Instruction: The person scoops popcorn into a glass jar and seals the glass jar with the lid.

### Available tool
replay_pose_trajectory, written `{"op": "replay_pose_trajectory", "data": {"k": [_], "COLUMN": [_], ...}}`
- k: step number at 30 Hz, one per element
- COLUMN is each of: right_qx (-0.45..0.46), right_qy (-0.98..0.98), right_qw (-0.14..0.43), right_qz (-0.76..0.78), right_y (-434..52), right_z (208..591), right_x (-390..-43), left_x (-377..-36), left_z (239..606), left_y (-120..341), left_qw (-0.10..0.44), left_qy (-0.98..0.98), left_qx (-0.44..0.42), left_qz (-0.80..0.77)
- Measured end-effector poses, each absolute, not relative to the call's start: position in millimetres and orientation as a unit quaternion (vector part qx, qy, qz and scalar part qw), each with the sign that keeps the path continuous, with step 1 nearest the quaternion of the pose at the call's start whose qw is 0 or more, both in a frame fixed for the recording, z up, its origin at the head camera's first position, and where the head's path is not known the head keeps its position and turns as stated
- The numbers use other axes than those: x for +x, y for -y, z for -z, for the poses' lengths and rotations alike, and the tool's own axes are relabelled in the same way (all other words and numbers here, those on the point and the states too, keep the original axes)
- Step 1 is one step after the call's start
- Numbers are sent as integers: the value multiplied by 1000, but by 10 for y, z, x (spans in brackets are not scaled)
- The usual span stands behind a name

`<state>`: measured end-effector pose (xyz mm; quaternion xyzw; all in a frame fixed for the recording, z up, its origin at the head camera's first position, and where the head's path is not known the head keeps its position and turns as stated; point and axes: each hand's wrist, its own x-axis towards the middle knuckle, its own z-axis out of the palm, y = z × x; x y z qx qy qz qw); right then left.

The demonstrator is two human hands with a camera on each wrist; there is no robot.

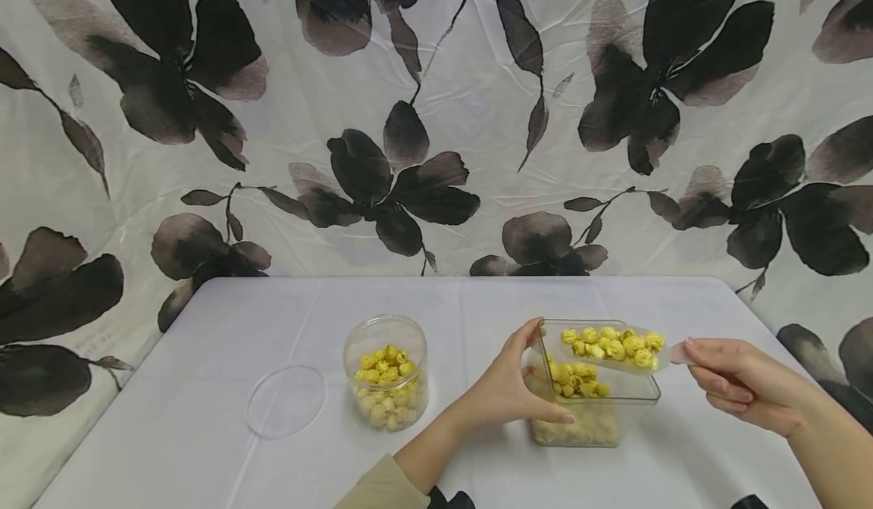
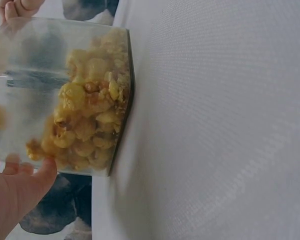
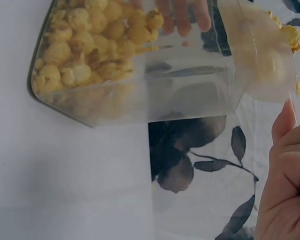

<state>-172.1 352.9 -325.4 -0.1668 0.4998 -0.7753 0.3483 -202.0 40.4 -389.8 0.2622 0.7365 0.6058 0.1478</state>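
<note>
A clear rectangular container (image 1: 637,401) stands on the table with yellow popcorn (image 1: 580,380) in its lower part. My left hand (image 1: 501,388) grips it at the left side, thumb along the front and fingers around the back. Above its right half is a translucent scoop (image 1: 663,363) heaped with popcorn pieces (image 1: 614,346). My right hand (image 1: 746,380) pinches the scoop's short handle between thumb and fingers. From the right wrist view, the scoop (image 3: 262,55) overlaps the container's open top, and the container's popcorn (image 3: 85,50) shows through its wall.
Left of the container stands a round clear jar (image 1: 385,329) without a lid, partly filled with yellow popcorn (image 1: 385,365). A clear round lid (image 1: 286,403) lies flat farther left on the white tabletop (image 1: 204,388). Behind the table hangs a flower-patterned cloth (image 1: 477,115).
</note>
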Motion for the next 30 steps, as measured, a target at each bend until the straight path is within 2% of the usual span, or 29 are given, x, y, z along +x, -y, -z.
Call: {"op": "replay_pose_trajectory", "data": {"k": [13, 30], "right_qx": [-179, -199], "right_qy": [-491, -455], "right_qw": [356, 371], "right_qz": [775, 785], "right_y": [-3523, -3470], "right_z": [3205, 3149], "right_x": [-1745, -1788], "left_x": [-2019, -1993], "left_z": [3914, 3963], "left_y": [-419, -384], "left_qw": [152, 124], "left_qy": [-734, -736], "left_qx": [261, 291], "left_qz": [-608, -599]}}
